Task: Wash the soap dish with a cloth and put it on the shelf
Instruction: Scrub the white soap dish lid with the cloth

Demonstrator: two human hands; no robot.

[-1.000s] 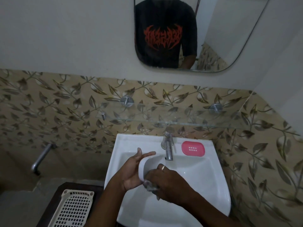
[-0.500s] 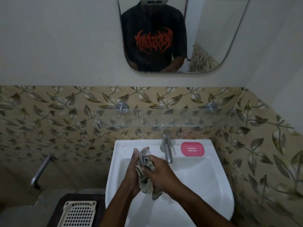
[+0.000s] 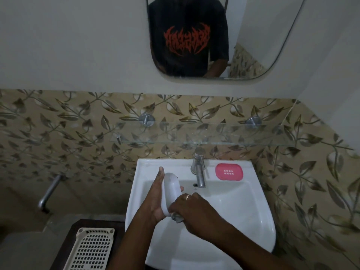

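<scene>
Head view, looking down over a white washbasin (image 3: 243,211) set against leaf-patterned wall tiles. Over the bowl, a white soap dish (image 3: 170,189) is held on edge by the left hand (image 3: 155,201). The thumb is laid up along its far side and a fingertip is seen wrapped round its right edge, so the dish is firmly clasped. Its lower end is covered by the right hand (image 3: 194,213), whose fingers are curled tight round a bunched greyish cloth (image 3: 177,217). The cloth is pressed against the dish, and only a small fold of it is seen below the knuckles.

A chrome tap (image 3: 199,172) is mounted just behind the hands; whether water is running cannot be told. On the basin rim, right of the tap, a pink perforated tray (image 3: 229,172) is laid flat, and it is judged to be the dish's drainer insert. Above the tap, a clear glass shelf (image 3: 194,133) is fixed to the tiles on two round metal mounts. At lower left, a cream plastic basket (image 3: 91,248) is set on a dark stand.

The washing step is judged to be in hand: the dish is being wiped and is not yet shelved. For the next move, the wiping must be carried over the upper end and the cloth released or set aside. The dish must then be lifted past the tap and laid flat on the glass shelf, with care, since wet plastic is likely to be slippery.
</scene>
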